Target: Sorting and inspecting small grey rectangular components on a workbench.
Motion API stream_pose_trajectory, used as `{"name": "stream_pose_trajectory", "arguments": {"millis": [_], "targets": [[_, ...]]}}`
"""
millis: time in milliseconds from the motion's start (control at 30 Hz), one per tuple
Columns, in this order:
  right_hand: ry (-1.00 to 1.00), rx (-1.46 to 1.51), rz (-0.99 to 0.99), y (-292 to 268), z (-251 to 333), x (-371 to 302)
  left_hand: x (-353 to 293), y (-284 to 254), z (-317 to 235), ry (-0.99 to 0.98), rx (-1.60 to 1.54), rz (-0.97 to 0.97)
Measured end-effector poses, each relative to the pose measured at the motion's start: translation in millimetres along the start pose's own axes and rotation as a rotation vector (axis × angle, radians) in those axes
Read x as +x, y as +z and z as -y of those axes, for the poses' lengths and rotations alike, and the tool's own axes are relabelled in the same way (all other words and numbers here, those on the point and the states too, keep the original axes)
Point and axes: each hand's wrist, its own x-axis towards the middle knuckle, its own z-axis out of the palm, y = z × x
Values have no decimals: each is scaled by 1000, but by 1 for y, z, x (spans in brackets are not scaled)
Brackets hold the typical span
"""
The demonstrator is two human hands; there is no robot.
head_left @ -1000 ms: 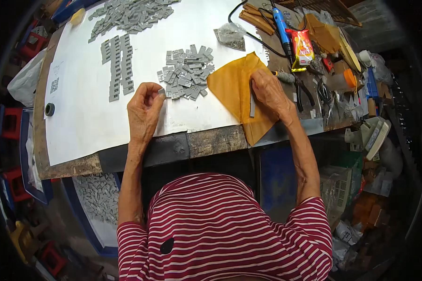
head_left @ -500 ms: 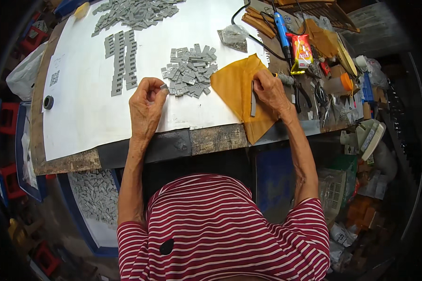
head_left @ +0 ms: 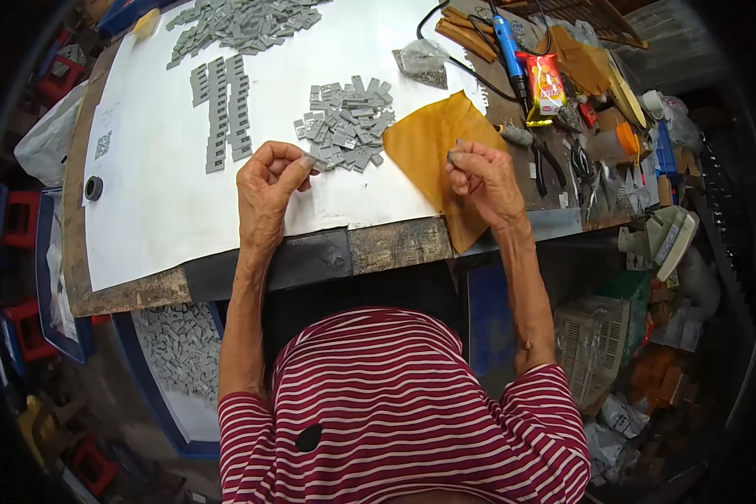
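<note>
My left hand (head_left: 265,189) is closed in a pinch on a small flat grey piece (head_left: 312,163), just left of a loose pile of similar grey pieces (head_left: 344,126). My right hand (head_left: 485,181) is closed too, above an orange-brown sheet (head_left: 420,139) at the table's near edge. A short grey end of a narrow strip (head_left: 452,156) shows at its fingertips; the fingers hide the rest. Overlapping rows of grey pieces (head_left: 217,118) lie left of the pile.
A bigger heap of grey pieces (head_left: 244,29) lies at the back of the white paper (head_left: 160,185). To the right are a blue pen-shaped tool (head_left: 506,46) with a cable, a red packet (head_left: 544,88) and pliers (head_left: 550,168). A black ring (head_left: 93,188) sits at the left.
My left hand has moved slightly right, the grey piece tilting in its fingers. My right hand has turned, so the strip that hung down now shows only its end. The view has shifted slightly.
</note>
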Motion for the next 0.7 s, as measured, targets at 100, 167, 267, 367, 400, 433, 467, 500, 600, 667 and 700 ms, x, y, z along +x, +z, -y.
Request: {"name": "stream_pose_trajectory", "arguments": {"millis": [100,167,267,367,400,433,467,500,600,667,700], "targets": [[53,106,61,11,-10,-5,-3,3,-3,-39,-43,-6],[98,185,88,21,-13,-9,-6,6,-4,-55,-69,-14],[131,241,100,33,-17,-13,-10,11,-8,-82,-74,2],[98,207,88,49,-22,-16,-14,16,-7,-134,-123,22],[56,166,78,53,-24,-16,-14,17,-4,-137,-153,37],[31,130,46,58,-28,-15,-15,18,-4,-146,-151,45],[42,134,53,63,-31,-14,-15,18,-3,-163,-150,43],[17,95,29,68,-32,-14,-16,19,-2,-180,-152,46],[-3,65,-2,79,-39,-11,-16,16,4,-189,-133,52],[-13,35,4,83,-42,-9,-16,17,7,-196,-135,51],[-9,25,19,85,-42,-8,-17,16,7,-207,-123,49]]}}
